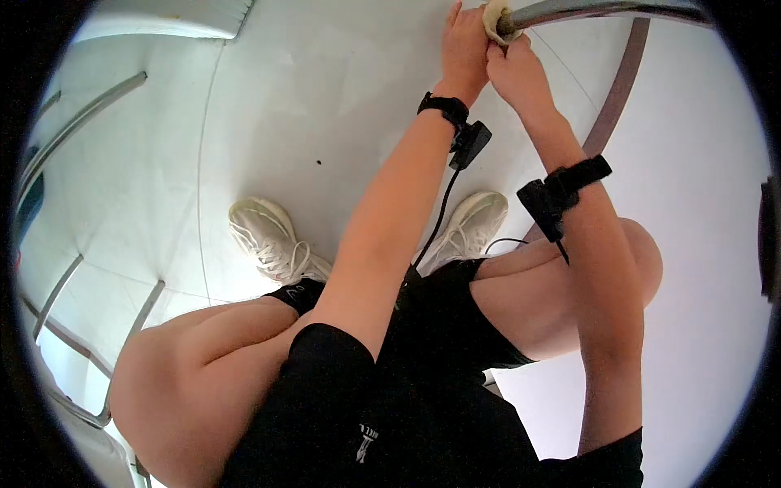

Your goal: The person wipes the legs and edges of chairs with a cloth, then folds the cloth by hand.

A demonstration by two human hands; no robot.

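Note:
A curved metal tube (602,10), like a chair leg, comes in from the top right. Its end sits inside a cream, soft-looking cover (493,16) with an open, flared rim. My left hand (468,50) is closed against the left side of the cover, its fingertips partly hidden behind it. From below and to the right, my right hand (519,75) pinches the rim with thumb and fingers. The two hands almost touch. Both wrists wear black straps with small black boxes and cables.
Metal chair legs (89,110) reach in at the left, with more tubes (146,305) lower down. A white panel-like object (163,18) stands at the top left. A dark brown strip (625,81) runs along the floor by the wall. My shoes (264,236) rest on the pale floor.

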